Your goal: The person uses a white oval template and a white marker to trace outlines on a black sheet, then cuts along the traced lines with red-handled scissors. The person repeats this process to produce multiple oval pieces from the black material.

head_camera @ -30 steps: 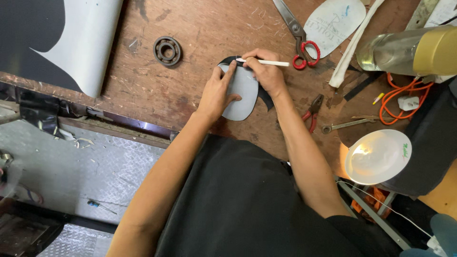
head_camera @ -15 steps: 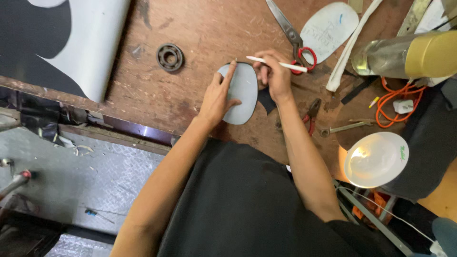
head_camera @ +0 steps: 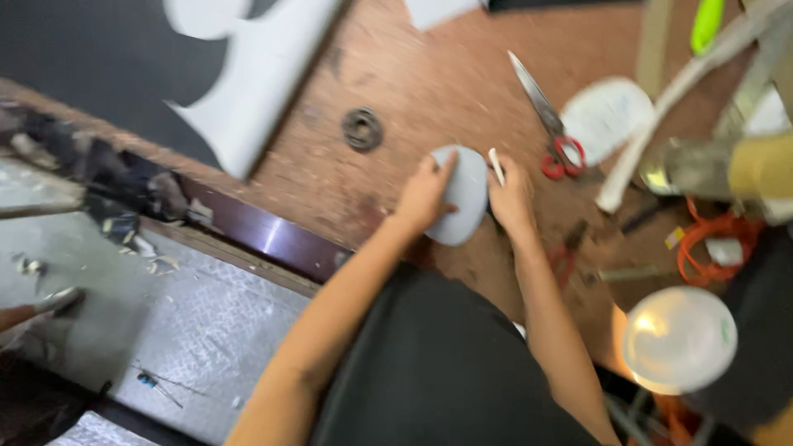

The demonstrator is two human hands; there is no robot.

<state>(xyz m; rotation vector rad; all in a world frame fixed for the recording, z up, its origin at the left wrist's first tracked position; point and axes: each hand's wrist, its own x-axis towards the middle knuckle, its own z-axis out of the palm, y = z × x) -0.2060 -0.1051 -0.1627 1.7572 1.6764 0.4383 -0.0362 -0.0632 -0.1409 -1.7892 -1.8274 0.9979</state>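
Marking step, by my read: left hand (head_camera: 425,194) lies flat on the grey oval cut-out (head_camera: 462,206), fingers pressed together on its left edge, pinning it to the counter (head_camera: 429,91). Right hand (head_camera: 512,198) sits at the right edge, fingers pinching a thin white marker stick (head_camera: 496,165). Frame is blurred, so I can't tell if the tip touches.

Next move needs the piece held dead still and the tip kept on the outline.

Around: red-handled scissors (head_camera: 549,124) just right, black ring (head_camera: 363,129) up-left, white sheet (head_camera: 256,91) beyond, orange cord (head_camera: 702,248), lit lamp (head_camera: 679,339). Scissors crowd the right hand's sweep.
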